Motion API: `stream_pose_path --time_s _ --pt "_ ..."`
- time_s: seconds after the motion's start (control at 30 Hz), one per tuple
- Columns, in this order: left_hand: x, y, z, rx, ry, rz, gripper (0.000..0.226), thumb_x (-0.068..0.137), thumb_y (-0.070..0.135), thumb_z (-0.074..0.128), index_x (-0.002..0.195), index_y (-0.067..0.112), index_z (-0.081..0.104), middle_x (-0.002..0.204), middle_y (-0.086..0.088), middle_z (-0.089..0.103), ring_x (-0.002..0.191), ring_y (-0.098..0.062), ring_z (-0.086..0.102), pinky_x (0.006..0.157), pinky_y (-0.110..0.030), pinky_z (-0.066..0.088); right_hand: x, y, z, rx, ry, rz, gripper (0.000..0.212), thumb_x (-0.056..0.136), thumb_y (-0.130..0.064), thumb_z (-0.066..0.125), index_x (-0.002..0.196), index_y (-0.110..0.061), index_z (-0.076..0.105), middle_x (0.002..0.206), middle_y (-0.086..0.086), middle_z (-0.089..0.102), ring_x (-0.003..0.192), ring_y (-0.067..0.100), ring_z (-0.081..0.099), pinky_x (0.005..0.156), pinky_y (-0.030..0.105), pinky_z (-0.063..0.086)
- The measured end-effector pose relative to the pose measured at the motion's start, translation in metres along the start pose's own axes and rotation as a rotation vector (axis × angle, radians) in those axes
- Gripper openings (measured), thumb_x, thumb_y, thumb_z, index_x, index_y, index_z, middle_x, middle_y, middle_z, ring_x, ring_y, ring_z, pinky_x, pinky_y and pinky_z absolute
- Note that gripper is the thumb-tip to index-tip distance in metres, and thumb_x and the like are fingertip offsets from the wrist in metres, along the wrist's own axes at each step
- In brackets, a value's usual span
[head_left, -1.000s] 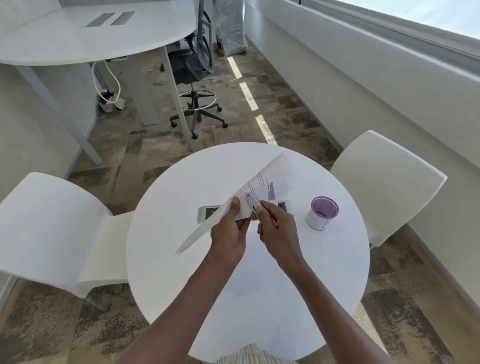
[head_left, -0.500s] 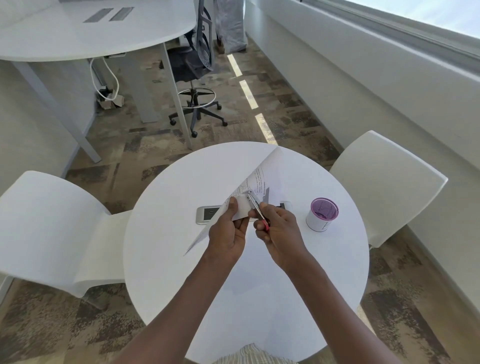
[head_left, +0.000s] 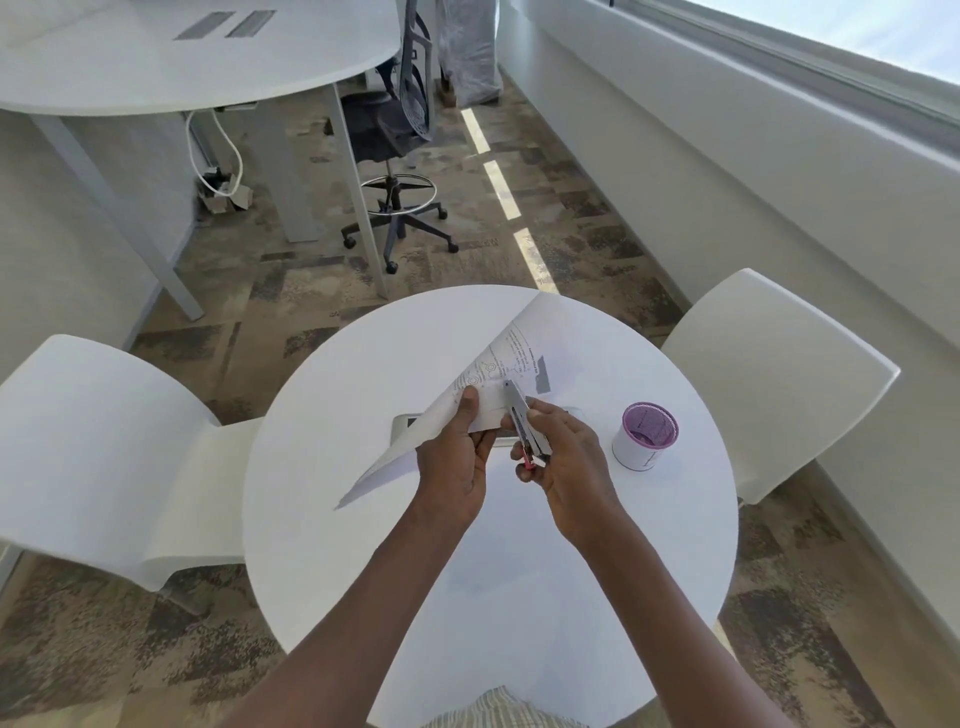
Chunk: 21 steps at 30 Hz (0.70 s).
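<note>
My left hand (head_left: 457, 457) pinches a printed sheet of white paper (head_left: 498, 358) and holds it tilted above the round white table (head_left: 467, 571). One corner of the sheet points away from me, another down to the left. My right hand (head_left: 566, 457) grips a small silver stapler (head_left: 524, 421) with a red part at its near end. The stapler's far end lies against the paper's edge just right of my left thumb. Under the paper a flat silver device (head_left: 408, 423) lies on the table, mostly hidden.
A white cup with a purple rim (head_left: 647, 436) stands on the table to the right of my hands. White chairs (head_left: 88, 457) (head_left: 769, 374) flank the table. Beyond it are a large white desk (head_left: 156, 57) and a black office chair (head_left: 395, 124).
The stapler has tilted so its red end swings nearer to me, while its tip stays at the paper's edge. The paper has shifted slightly in my left hand.
</note>
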<state>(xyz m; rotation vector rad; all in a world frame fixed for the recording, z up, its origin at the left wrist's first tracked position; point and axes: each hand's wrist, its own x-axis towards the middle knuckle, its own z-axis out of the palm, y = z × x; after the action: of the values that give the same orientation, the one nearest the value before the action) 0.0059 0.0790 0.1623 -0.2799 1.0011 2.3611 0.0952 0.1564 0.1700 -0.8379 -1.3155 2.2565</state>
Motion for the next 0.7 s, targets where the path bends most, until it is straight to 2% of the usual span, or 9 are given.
stream_pose_path --time_s 0.1,0.2,0.3,0.37,0.43,0.5,0.6,0.7 --pt "0.0 0.0 0.001 0.023 0.021 0.068 0.05 0.09 0.005 0.068 0.136 0.007 0.05 0.125 -0.015 0.068 0.1 -0.024 0.074 0.066 -0.031 0.062 -0.003 -0.002 0.001 -0.148 0.019 -0.088 0.025 0.096 -0.013 0.054 0.108 -0.024 0.073 0.082 -0.003 0.069 0.065 0.014 0.056 0.055 0.027 0.042" --pt "-0.003 -0.002 0.004 0.022 0.04 0.082 0.054 0.089 0.006 0.07 0.14 0.012 0.052 0.129 -0.011 0.067 0.101 -0.021 0.073 0.067 -0.03 0.062 -0.005 -0.004 0.004 -0.255 0.034 -0.152 0.026 0.096 -0.011 0.056 0.11 -0.026 0.072 0.089 -0.007 0.072 0.07 0.007 0.057 0.057 0.02 0.042" --pt "-0.004 -0.003 0.005 0.018 0.061 0.085 0.056 0.088 0.006 0.071 0.14 0.014 0.052 0.131 -0.011 0.067 0.107 -0.023 0.071 0.069 -0.03 0.062 -0.007 -0.005 0.007 -0.362 0.043 -0.237 0.03 0.095 -0.009 0.056 0.113 -0.026 0.073 0.101 -0.012 0.074 0.08 -0.001 0.061 0.07 0.016 0.048" --pt "-0.005 -0.004 0.005 0.015 0.056 0.072 0.056 0.089 0.007 0.071 0.141 0.012 0.051 0.132 -0.012 0.066 0.111 -0.025 0.07 0.07 -0.031 0.062 -0.008 -0.003 0.008 -0.427 0.06 -0.286 0.031 0.095 -0.009 0.056 0.114 -0.026 0.073 0.101 -0.019 0.074 0.087 -0.001 0.064 0.077 0.013 0.05" --pt "-0.006 -0.004 0.005 0.01 0.057 0.071 0.056 0.089 0.007 0.071 0.141 0.011 0.051 0.132 -0.013 0.066 0.109 -0.026 0.071 0.068 -0.03 0.062 -0.009 -0.001 0.01 -0.485 0.072 -0.326 0.034 0.094 -0.008 0.056 0.115 -0.029 0.072 0.099 -0.023 0.072 0.088 -0.004 0.063 0.074 0.008 0.049" --pt "-0.006 -0.005 0.005 0.002 0.066 0.08 0.057 0.089 0.007 0.072 0.141 0.012 0.051 0.131 -0.013 0.067 0.104 -0.023 0.073 0.066 -0.028 0.061 -0.01 0.002 0.013 -0.529 0.086 -0.353 0.036 0.094 -0.007 0.056 0.117 -0.029 0.072 0.099 -0.021 0.07 0.087 -0.006 0.061 0.072 0.007 0.047" --pt "-0.005 -0.006 0.004 -0.027 0.096 0.088 0.056 0.087 0.008 0.074 0.139 0.015 0.051 0.126 -0.012 0.069 0.094 -0.02 0.077 0.064 -0.028 0.061 -0.01 0.007 0.014 -0.551 0.105 -0.374 0.037 0.095 -0.005 0.056 0.126 -0.022 0.067 0.103 -0.014 0.065 0.093 -0.013 0.058 0.076 0.002 0.044" --pt "-0.005 -0.006 0.003 -0.032 0.11 0.111 0.053 0.086 0.008 0.074 0.134 0.015 0.051 0.118 -0.01 0.071 0.09 -0.019 0.077 0.063 -0.029 0.061 -0.011 0.009 0.015 -0.555 0.11 -0.379 0.038 0.096 -0.005 0.056 0.13 -0.019 0.064 0.11 -0.008 0.065 0.1 -0.01 0.057 0.079 0.003 0.044"
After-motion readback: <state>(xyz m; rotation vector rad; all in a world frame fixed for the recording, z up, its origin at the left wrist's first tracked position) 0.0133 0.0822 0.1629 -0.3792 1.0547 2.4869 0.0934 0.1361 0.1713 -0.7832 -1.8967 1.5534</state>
